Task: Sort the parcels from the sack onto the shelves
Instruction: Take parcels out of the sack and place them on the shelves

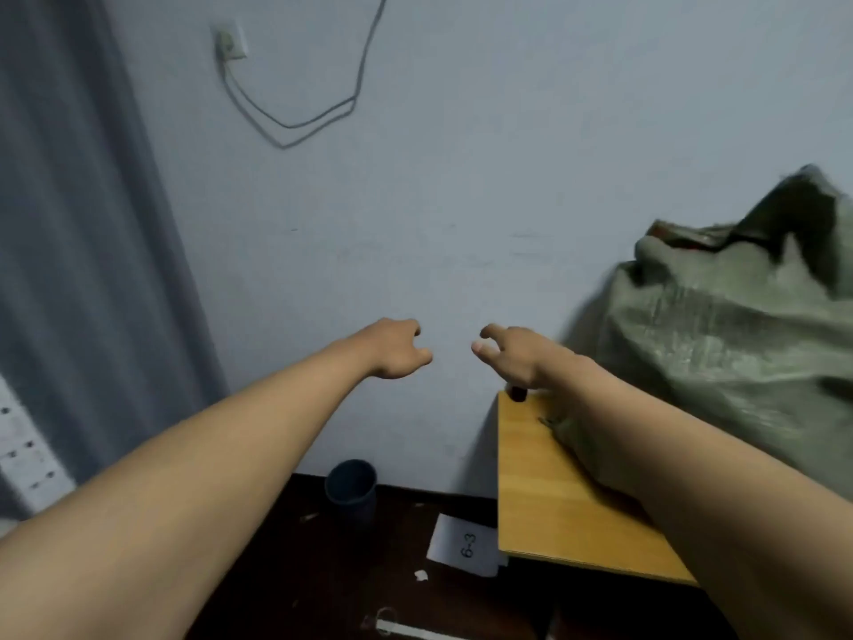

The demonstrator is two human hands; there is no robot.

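Observation:
A bulging grey-green woven sack [720,334] stands on a wooden table [544,496] at the right, leaning against the pale wall. Something brownish shows in its open top [678,235]. Both my arms stretch forward in mid-air in front of the wall. My left hand [397,348] hangs with loosely curled fingers and holds nothing. My right hand [507,353], level with it and a little apart, is also loosely curled and empty, just left of the sack and above the table's far corner. No shelves are in view.
On the dark floor below lie a white paper marked "6-3" [466,545], a dark blue cup [351,491] by the wall and small scraps. A grey curtain [78,251] hangs at the left. A wall socket [229,41] with a drooping cable is above.

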